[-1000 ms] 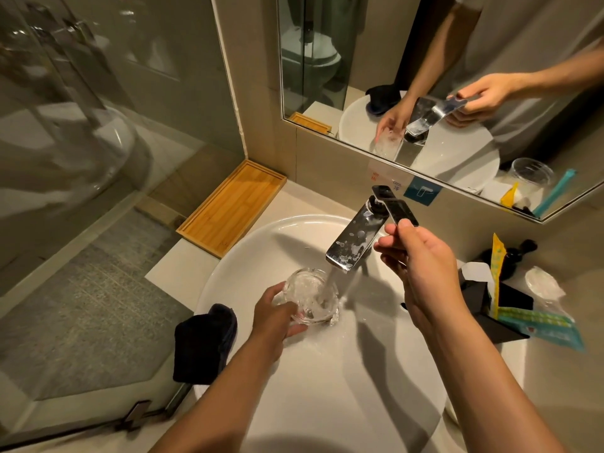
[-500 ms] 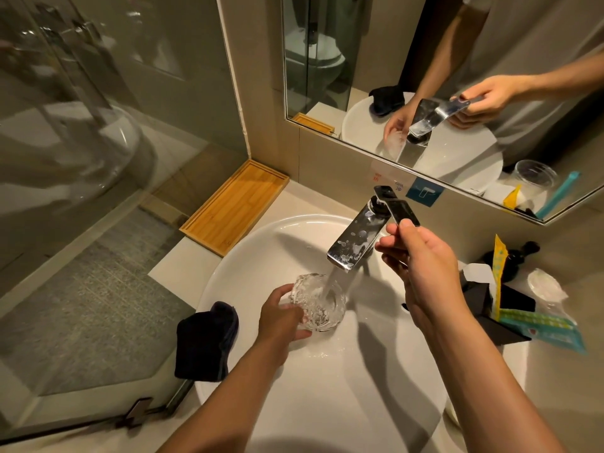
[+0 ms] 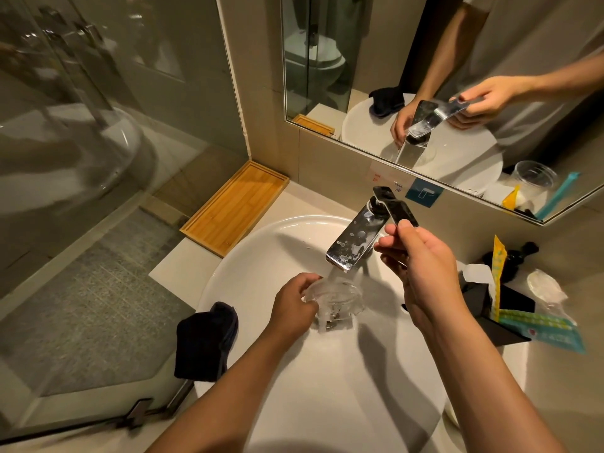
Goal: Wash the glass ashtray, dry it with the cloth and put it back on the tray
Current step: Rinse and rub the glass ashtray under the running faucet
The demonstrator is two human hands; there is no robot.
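Glossy white basin (image 3: 248, 256) at centre frame: left hand (image 3: 295, 305) grips the clear glass ashtray (image 3: 336, 297) under running water, right hand (image 3: 421, 266) pinches the flat chrome tap lever (image 3: 397, 212).

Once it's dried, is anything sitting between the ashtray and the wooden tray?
Nothing visible. The left hand holds the ashtray under the tap in the sink. The tray lies bare on the counter just past the sink's far left rim. The cloth hangs off the near left rim, out of that path.

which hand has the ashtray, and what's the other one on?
The left hand grips the glass ashtray under the running spout. The right hand holds the faucet lever instead.
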